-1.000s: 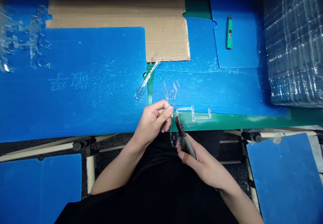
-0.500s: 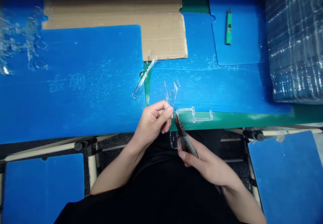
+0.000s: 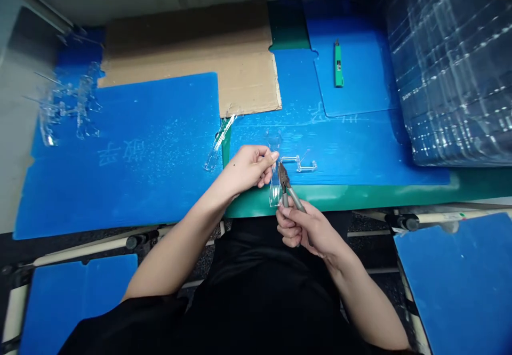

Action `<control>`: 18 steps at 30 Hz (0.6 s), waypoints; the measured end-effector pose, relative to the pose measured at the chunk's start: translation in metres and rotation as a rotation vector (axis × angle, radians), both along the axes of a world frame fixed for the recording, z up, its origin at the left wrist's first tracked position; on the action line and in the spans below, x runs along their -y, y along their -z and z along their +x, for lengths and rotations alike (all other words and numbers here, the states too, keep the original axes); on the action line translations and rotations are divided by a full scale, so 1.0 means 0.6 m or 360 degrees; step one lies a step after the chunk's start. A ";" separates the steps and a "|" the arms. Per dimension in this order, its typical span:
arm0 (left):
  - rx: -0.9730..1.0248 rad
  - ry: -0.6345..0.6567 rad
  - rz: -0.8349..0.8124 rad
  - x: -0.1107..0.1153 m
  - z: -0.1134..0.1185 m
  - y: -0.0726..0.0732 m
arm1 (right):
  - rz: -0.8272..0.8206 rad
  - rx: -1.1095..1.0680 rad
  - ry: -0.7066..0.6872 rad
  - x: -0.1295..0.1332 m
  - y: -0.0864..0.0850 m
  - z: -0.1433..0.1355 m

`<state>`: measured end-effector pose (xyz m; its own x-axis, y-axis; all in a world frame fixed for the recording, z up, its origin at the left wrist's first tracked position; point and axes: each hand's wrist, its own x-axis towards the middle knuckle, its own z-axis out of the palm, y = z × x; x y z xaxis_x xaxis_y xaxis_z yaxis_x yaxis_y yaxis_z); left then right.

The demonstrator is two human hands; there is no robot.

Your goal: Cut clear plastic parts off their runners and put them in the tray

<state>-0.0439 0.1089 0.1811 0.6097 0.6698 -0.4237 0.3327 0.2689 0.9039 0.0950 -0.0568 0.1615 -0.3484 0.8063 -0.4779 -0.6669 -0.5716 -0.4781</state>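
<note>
Clear plastic part [image 3: 274, 184] is sitting at the near edge of the green table [image 3: 360, 195], pinched at its upper end by the curled fingers of the left hand [image 3: 250, 167]. Right hand [image 3: 306, 228] is closing around the grey handles of one pair of cutters [image 3: 287, 188], whose dark jaws are meeting the part's right side; whether they are biting through cannot be told. Just beyond, a second clear piece [image 3: 299, 163] is lying on the blue sheet [image 3: 352, 147], and a third, a long strip [image 3: 218, 142], is resting to the left across the seam. Faint white characters are showing on the large blue sheet [image 3: 120, 152], not legible. Farther back, one cardboard sheet [image 3: 224, 51], one green tool [image 3: 338, 64] with an unreadable label, a cluster of clear parts [image 3: 66, 107] far left, and a stack of clear trays [image 3: 456, 67] far right are lying.
</note>
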 end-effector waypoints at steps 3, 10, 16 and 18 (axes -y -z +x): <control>-0.0136 0.0122 -0.0050 -0.014 0.021 -0.004 | 0.0024 -0.0065 0.0052 0.000 0.005 0.003; -0.0575 0.0176 0.0413 -0.031 0.019 -0.010 | 0.0074 -0.0250 0.0088 0.053 0.008 0.006; -0.1067 0.0084 0.1449 -0.033 0.014 -0.045 | 0.0177 -0.0352 0.0096 0.097 0.017 0.028; -0.0973 0.0166 0.1497 -0.018 0.021 -0.054 | 0.0232 -0.0370 0.0103 0.109 0.016 0.031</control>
